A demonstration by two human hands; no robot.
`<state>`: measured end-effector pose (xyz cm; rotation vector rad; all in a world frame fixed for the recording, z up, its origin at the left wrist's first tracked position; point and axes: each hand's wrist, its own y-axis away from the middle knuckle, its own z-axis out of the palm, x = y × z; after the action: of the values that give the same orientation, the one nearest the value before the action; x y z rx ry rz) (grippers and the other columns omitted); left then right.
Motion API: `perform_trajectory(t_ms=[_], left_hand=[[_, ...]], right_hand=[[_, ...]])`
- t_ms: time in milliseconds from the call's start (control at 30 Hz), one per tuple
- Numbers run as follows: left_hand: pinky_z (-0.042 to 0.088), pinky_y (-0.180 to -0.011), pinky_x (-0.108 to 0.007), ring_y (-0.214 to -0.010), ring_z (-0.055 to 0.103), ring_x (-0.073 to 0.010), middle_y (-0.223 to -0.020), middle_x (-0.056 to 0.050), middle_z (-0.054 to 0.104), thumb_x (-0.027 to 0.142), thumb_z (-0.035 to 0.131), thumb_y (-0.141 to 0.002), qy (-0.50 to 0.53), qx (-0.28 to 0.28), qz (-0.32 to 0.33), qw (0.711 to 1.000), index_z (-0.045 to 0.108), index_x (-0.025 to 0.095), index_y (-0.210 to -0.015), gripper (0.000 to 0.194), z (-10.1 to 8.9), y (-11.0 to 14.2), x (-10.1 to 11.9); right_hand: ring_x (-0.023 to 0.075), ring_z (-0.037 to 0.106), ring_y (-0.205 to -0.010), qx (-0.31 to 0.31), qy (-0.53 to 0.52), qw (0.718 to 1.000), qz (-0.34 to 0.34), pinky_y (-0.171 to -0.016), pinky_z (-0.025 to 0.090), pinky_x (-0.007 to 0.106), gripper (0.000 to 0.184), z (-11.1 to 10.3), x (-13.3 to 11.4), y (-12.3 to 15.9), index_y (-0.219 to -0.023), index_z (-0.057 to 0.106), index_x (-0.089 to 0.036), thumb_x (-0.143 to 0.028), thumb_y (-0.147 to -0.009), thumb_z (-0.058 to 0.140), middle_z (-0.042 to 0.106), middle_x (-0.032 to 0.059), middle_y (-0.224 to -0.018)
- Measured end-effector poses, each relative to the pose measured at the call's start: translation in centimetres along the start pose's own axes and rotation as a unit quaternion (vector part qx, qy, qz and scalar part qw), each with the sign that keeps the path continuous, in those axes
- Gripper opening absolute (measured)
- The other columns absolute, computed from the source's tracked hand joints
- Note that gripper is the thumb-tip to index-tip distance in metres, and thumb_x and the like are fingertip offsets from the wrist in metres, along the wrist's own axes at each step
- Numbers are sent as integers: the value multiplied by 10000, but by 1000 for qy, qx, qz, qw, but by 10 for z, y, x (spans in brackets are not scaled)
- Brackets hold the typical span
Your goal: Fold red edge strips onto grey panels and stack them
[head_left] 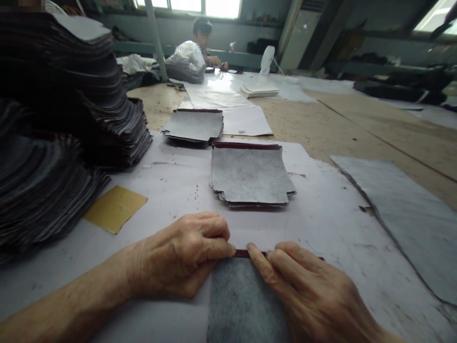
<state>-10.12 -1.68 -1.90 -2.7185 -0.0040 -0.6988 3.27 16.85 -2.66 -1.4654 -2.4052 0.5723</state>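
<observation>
A grey piece of material [243, 300] with a dark red far edge lies flat on the white sheet [171, 190] right in front of me. My left hand [178, 255] is curled, its fingertips pinching and pressing the red edge from the left. My right hand [307, 290] presses the same folded edge from the right with thumb and fingers together. The two thumbs almost meet at the middle of the edge. Beyond them lies a small stack of similar grey pieces [250, 176] with red borders.
A tall pile of dark grey pieces [60, 119] fills the left side. A yellow card [114, 208] lies beside it. Another small stack [194, 126] sits further back. A large grey sheet [410, 219] lies at the right. A person [194, 52] sits at the far end.
</observation>
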Motion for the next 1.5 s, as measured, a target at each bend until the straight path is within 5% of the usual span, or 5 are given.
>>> perform_trajectory(t_ms=[433, 700, 833, 1000, 1500], left_hand=[[327, -567, -346, -650, 404, -168, -733, -50, 514, 58, 460, -687, -141, -37, 85, 986, 541, 124, -696, 105, 6, -5, 6], [415, -661, -278, -733, 526, -120, -837, -40, 574, 43, 474, -774, 55, 131, -34, 989, 613, 145, -943, 242, -12, 8, 8], [401, -632, -326, -694, 516, -157, -799, -46, 593, 114, 465, -783, -40, 82, -66, 994, 607, 142, -902, 187, 9, 22, 35], [422, -599, -344, -722, 511, -200, -801, -96, 600, 152, 376, -803, -147, 179, -41, 972, 586, 106, -951, 260, 39, 34, 46], [419, -620, -350, -708, 526, -203, -750, -93, 586, 137, 421, -784, -177, 102, -73, 976, 583, 87, -920, 218, 26, 30, 50]], right_hand=[[216, 518, -715, -22, -3, 999, -48, -569, 461, 342, 354, -1, -8, -19, -832, 649, -66, -25, -820, 298, 598, 119, -778], [194, 472, -741, 15, -139, 989, -37, -615, 486, 321, 309, 16, 2, -14, -934, 611, -40, -9, -795, 337, 557, 117, -799], [190, 489, -763, 13, -167, 986, -16, -653, 500, 332, 349, 17, 4, -14, -1028, 590, -70, -26, -805, 326, 555, 108, -828], [182, 494, -743, -31, -177, 984, -17, -605, 494, 325, 407, 17, 8, -17, -1162, 528, -64, -38, -803, 339, 530, 107, -835], [180, 502, -731, -83, -139, 986, -44, -597, 497, 324, 477, 14, 10, -21, -1240, 487, -103, -70, -783, 353, 511, 109, -840]])
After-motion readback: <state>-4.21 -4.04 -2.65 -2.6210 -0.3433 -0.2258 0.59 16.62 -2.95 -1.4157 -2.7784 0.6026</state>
